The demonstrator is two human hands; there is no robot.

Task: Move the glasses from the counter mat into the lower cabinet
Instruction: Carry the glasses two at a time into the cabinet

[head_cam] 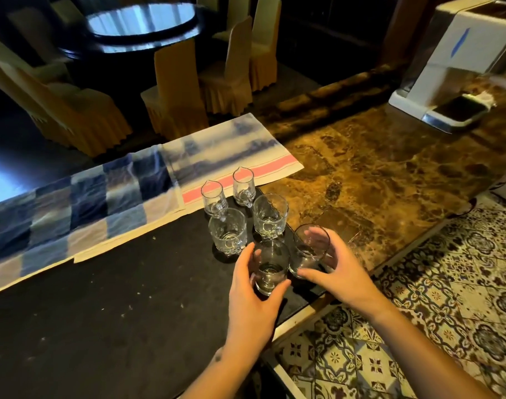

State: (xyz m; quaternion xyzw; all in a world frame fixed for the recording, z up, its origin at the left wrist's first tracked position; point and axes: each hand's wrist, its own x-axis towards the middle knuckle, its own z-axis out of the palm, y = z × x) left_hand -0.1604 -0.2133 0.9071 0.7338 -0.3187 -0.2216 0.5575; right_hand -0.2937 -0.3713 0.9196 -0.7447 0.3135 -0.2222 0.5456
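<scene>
Several clear glasses stand on a black counter mat (107, 306). My left hand (253, 306) grips the nearest tumbler (270, 266), fingers and thumb curled round its sides. My right hand (336, 267) wraps round a second tumbler (310, 249) just to the right, near the mat's edge. Behind them stand two wider tumblers (228, 236) (269, 216), and further back two small spouted glass jugs with handles (213, 197) (243, 184). The lower cabinet is not in view.
A blue checked cloth (73, 203) and a white towel with a pink stripe (231, 151) lie along the mat's far side. Brown marble counter (375, 174) runs right to a white dispenser (459, 61) with a phone (459, 109). Patterned floor tiles (436, 283) lie below on the right.
</scene>
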